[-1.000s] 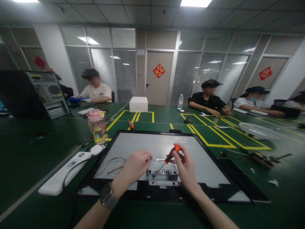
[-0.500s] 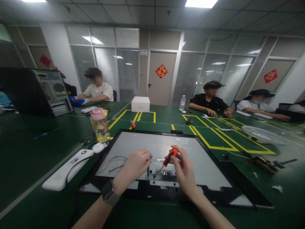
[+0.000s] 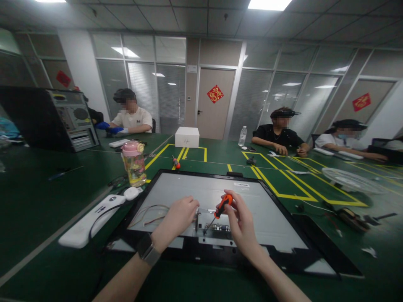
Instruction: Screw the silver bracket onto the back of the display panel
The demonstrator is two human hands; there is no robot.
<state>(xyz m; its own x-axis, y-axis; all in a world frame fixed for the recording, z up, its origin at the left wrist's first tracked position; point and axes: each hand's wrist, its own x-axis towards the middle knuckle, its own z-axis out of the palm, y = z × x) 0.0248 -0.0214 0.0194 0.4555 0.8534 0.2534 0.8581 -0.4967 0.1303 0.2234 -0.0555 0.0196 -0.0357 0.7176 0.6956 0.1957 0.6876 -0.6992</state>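
A flat display panel with a black frame lies on the green table. At its lower middle is a metal bracket with a row of connectors. My right hand is closed on an orange and black screwdriver, which leans with its tip at the left part of the connectors. My left hand rests at the bracket's upper left corner, fingers bent together; whatever they hold is hidden. Thin cables lie on the panel left of that hand.
To the left are a white power bank-like case, a pink-lidded bottle and a black computer case. A white box stands beyond the panel. Right are a black strip and a clear round tray. Several people sit across.
The view has shifted slightly. Both hands keep nearly the same pose, and the screwdriver's tip stays at the connectors. The gloved hands of the person at the back left have moved.
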